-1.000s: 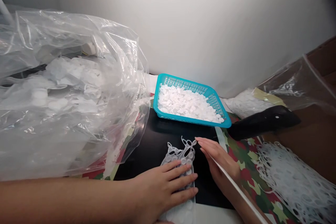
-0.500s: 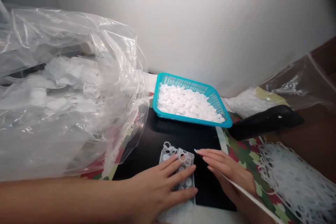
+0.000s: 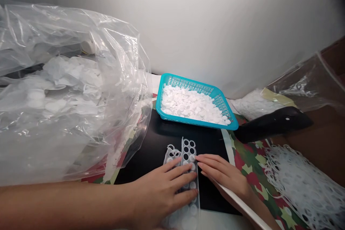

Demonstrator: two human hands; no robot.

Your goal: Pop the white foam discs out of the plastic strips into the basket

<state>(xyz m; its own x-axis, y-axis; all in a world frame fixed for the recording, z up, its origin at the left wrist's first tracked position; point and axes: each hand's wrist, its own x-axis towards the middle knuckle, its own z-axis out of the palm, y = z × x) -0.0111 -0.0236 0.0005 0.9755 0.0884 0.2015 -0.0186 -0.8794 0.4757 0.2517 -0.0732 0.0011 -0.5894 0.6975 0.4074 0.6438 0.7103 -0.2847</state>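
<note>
View from the head camera, which I follow at a distance; the left hand (image 3: 159,194) lies palm down with its fingers spread, resting over two translucent plastic strips side by side, clenched on nothing; the right hand (image 3: 229,176) has its fingertips together at the edge of the right strip (image 3: 190,209), touching it by a white disc (image 3: 192,158) seated in a ring; whether they pinch the disc I cannot tell. A long, thin white edge (image 3: 242,201) runs beneath the right hand; I cannot tell if it is held.

Materials: the right strip is flat, with paired round rings, open at the far end and filled with discs nearer the left hand; the left strip (image 3: 169,160) ends in ragged, bent loops. Both lie on a smooth black mat (image 3: 140,158); just beyond, a turquoise lattice basket (image 3: 194,123) holds loose, matte white discs (image 3: 191,104); crinkled clear film (image 3: 121,50) bulges at left over pale, rumpled pieces; at right, a tangled heap of looped plastic webbing (image 3: 309,187) lies beside camouflage-patterned cloth (image 3: 249,169), near a dark, smooth elongated object (image 3: 275,124).

Change against the earlier frame: the right strip's far end, formerly short and curled, now reaches straight toward the basket, showing open rings; the right fingertips, formerly apart from it with a disc, have shifted left to its edge; the left hand remains spread.
</note>
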